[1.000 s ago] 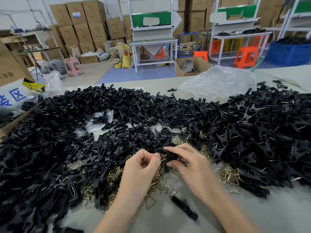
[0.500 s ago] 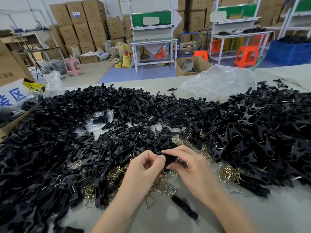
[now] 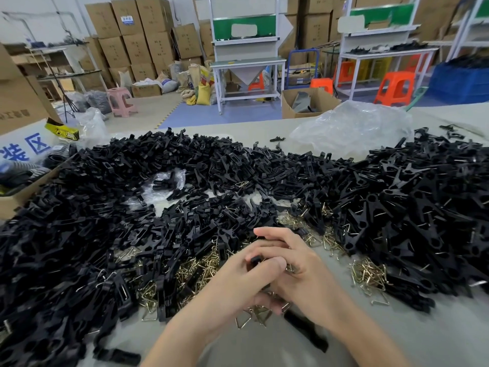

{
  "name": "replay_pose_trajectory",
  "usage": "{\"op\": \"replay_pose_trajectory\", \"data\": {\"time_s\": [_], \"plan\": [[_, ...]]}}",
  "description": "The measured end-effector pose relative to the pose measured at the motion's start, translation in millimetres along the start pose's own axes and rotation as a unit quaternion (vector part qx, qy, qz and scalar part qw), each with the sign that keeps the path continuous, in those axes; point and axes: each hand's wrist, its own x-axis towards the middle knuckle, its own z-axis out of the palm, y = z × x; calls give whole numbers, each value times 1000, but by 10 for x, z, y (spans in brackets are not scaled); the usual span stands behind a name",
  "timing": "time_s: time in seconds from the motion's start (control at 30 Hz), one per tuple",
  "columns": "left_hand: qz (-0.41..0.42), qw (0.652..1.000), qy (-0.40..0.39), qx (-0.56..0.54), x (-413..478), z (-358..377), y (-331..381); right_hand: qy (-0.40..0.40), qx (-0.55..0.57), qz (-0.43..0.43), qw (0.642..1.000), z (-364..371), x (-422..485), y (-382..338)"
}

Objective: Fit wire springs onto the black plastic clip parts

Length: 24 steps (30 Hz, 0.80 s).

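My left hand [image 3: 232, 284] and my right hand [image 3: 299, 266] are pressed together over the near middle of the table, fingers curled round one small black clip part [image 3: 255, 260]; only its tip shows between them. Any spring on it is hidden. Brass-coloured wire springs [image 3: 195, 268] lie loose under and around my hands, with another heap of springs [image 3: 367, 276] to the right. Black plastic clip parts [image 3: 79, 234] are piled across the left, and assembled-looking clips [image 3: 412, 207] are heaped on the right.
A single black clip part [image 3: 304, 327] lies on the grey table [image 3: 423, 327] just below my hands. A crumpled clear plastic bag [image 3: 352, 128] sits at the far edge. A cardboard box [image 3: 18, 197] stands at the left. Shelves, cartons and stools fill the room behind.
My hands have closed together and come slightly toward me, the right fingers now folded over the left; the clip part is more hidden than before.
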Motion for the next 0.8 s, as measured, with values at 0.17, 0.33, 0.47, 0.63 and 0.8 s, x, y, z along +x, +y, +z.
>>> {"op": "replay_pose_trajectory", "data": {"time_s": [0.17,0.33,0.47,0.63,0.8], "plan": [[22,997,68,34,57,25,-25,16,80,20,996,2,7,13],[24,997,69,8,47,26,-21,2,135,36,990,-7,21,-2],[24,998,56,8,46,35,-33,-22,162,35,986,-6,13,-15],[11,998,63,15,72,13,-80,-36,169,34,984,-2,-3,-35],[11,997,54,45,93,-13,-97,-21,103,24,994,-5,-14,-51]]}}
